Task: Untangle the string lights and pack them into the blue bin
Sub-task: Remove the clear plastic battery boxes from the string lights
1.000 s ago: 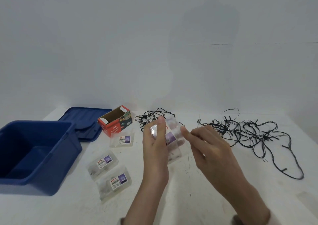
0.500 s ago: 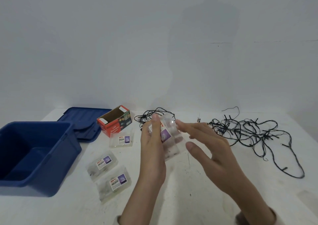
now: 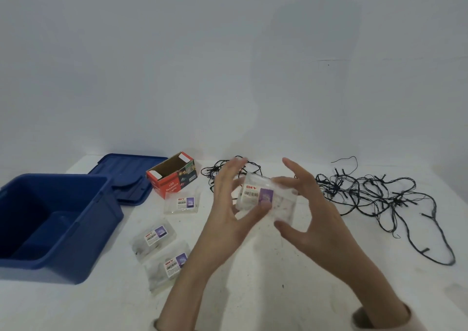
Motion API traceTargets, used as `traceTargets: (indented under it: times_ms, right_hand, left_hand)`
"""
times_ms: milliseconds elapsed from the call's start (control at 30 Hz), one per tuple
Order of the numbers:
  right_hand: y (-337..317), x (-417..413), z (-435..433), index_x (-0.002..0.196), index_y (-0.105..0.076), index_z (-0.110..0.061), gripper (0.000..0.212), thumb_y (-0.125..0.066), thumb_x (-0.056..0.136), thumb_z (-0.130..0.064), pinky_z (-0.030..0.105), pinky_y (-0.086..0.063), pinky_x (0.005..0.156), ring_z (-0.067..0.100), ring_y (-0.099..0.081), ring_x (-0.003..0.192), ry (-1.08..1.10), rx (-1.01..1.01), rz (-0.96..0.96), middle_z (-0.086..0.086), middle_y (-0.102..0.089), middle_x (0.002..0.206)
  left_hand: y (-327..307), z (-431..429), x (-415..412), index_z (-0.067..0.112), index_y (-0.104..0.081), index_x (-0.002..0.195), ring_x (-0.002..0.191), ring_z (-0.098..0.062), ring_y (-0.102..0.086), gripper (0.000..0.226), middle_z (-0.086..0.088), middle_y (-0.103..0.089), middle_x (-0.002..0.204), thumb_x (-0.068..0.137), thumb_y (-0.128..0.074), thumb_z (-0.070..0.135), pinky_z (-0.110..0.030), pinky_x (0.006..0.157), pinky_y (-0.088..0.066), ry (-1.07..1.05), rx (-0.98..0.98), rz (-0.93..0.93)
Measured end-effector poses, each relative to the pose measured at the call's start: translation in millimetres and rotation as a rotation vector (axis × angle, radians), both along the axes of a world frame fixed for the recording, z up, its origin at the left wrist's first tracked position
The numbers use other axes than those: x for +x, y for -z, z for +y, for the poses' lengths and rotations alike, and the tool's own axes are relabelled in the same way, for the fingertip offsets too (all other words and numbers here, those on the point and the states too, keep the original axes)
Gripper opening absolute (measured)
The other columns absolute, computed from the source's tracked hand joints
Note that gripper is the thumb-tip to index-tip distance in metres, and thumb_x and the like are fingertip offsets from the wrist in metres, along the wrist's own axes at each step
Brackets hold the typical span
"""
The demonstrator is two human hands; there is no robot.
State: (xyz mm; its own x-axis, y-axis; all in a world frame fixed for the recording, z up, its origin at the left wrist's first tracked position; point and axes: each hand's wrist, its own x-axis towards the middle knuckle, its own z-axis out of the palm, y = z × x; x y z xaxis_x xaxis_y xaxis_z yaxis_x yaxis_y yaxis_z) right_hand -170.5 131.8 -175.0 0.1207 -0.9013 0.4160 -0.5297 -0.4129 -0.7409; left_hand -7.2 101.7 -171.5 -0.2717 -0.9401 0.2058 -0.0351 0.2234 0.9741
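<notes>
Fingers of my left hand (image 3: 224, 213) pinch a clear packet (image 3: 257, 194) above the desk (image 3: 253, 295); my right hand (image 3: 317, 220) is spread, just touching its end. Tangled string lights (image 3: 367, 195) lie right, blue bin (image 3: 101, 219) far left. Best steady the slick plastic by both ends

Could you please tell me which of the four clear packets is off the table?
The packet pinched in the left hand; the other three packets lie flat on the table, nearer the blue bin.
</notes>
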Motion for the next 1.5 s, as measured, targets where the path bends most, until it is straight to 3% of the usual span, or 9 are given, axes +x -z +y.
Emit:
traceTargets:
  times_ms: [100, 167, 500, 700, 933, 1067, 1200, 1367, 1500]
  right_hand:
    - [-3.2, -9.7, -1.6, 0.137, -0.026, -0.046, 0.09, -0.071, 0.074, -0.001, -0.001, -0.032, 0.087, -0.008, -0.049, 0.113, -0.081, 0.03, 0.035, -0.021, -0.055, 0.121]
    - [-3.2, -12.6, -2.6, 0.137, -0.025, -0.047, 0.09, -0.07, 0.073, -0.004, 0.001, -0.034, 0.09, -0.001, -0.049, 0.115, -0.086, 0.019, 0.059, -0.019, -0.052, 0.12]
    - [-4.1, -15.6, -3.3, 0.136, -0.021, -0.054, 0.096, -0.073, 0.072, -0.003, 0.007, -0.032, 0.098, 0.006, -0.048, 0.115, -0.046, 0.026, 0.056, -0.023, -0.05, 0.112]
    - [-7.6, -15.5, -4.9, 0.135, -0.025, -0.052, 0.093, -0.074, 0.073, -0.003, 0.027, -0.037, 0.102, 0.007, -0.051, 0.115, -0.055, 0.046, 0.004, -0.019, -0.053, 0.113]
    - [-6.7, -10.1, -6.8, 0.135, -0.027, -0.05, 0.09, -0.069, 0.074, 0.001, 0.027, -0.038, 0.103, 0.01, -0.051, 0.117, -0.106, 0.056, -0.012, -0.018, -0.052, 0.114]
    - [-6.5, -8.1, -6.9, 0.135, -0.029, -0.048, 0.086, -0.067, 0.072, -0.004, 0.025, -0.04, 0.103, 0.01, -0.053, 0.115, -0.132, 0.062, -0.025, -0.018, -0.052, 0.11]
    - [-6.9, -9.8, -8.0, 0.133, -0.029, -0.048, 0.089, -0.068, 0.072, 0.003, 0.021, -0.039, 0.104, 0.007, -0.051, 0.117, -0.142, 0.066, -0.018, -0.018, -0.052, 0.111]
    - [-4.0, -7.9, -11.5, 0.137, -0.026, -0.046, 0.092, -0.071, 0.072, 0.001, 0.021, -0.041, 0.102, 0.012, -0.049, 0.119, -0.145, 0.01, -0.009, -0.016, -0.049, 0.115]
    - [1.7, -4.0, -17.0, 0.138, -0.027, -0.041, 0.088, -0.07, 0.071, -0.003, 0.019, -0.041, 0.101, 0.012, -0.053, 0.113, -0.161, 0.024, -0.027, -0.019, -0.05, 0.108]
  left_hand:
    - [-4.0, -4.5, 9.1, 0.043, -0.047, 0.124, 0.114, 0.011, -0.045, 0.067, 0.024, -0.039, 0.128, 0.07, -0.08, 0.02, -0.009, 0.086, -0.045, 0.103, -0.154, -0.292]
    - [-7.2, -7.2, 10.3, 0.044, -0.05, 0.115, 0.106, 0.014, -0.047, 0.064, 0.025, -0.043, 0.12, 0.067, -0.082, 0.017, -0.004, 0.081, -0.044, 0.067, -0.195, -0.36]
    - [-6.3, -8.6, 9.8, 0.047, -0.044, 0.102, 0.1, 0.016, -0.049, 0.064, 0.023, -0.048, 0.114, 0.06, -0.086, 0.025, -0.002, 0.074, -0.043, 0.012, -0.183, -0.401]
    - [-5.2, -7.8, 12.0, 0.044, -0.047, 0.098, 0.085, 0.008, -0.061, 0.066, 0.026, -0.061, 0.096, 0.048, -0.089, 0.031, -0.011, 0.066, -0.051, -0.074, 0.006, -0.273]
    - [-0.5, -7.6, 15.7, 0.033, -0.047, 0.098, 0.09, -0.004, -0.061, 0.065, 0.012, -0.059, 0.107, 0.051, -0.091, 0.02, -0.018, 0.07, -0.055, -0.034, 0.087, -0.254]
    - [-2.5, -8.4, 17.7, 0.037, -0.042, 0.101, 0.096, 0.01, -0.047, 0.064, 0.024, -0.047, 0.108, 0.058, -0.087, 0.027, -0.006, 0.075, -0.045, 0.008, -0.078, -0.408]
    - [-2.4, -9.1, 17.3, 0.045, -0.042, 0.1, 0.109, 0.006, -0.037, 0.06, 0.024, -0.043, 0.113, 0.06, -0.086, 0.033, -0.002, 0.084, -0.033, 0.004, -0.299, -0.523]
    - [0.2, -14.0, 20.9, 0.044, -0.044, 0.102, 0.108, 0.005, -0.041, 0.062, 0.026, -0.046, 0.111, 0.059, -0.086, 0.032, -0.005, 0.084, -0.037, -0.039, -0.289, -0.483]
    - [5.6, -16.6, 21.4, 0.05, -0.037, 0.109, 0.115, 0.012, -0.021, 0.065, 0.025, -0.033, 0.117, 0.061, -0.081, 0.042, 0.0, 0.092, -0.02, -0.021, -0.439, -0.698]
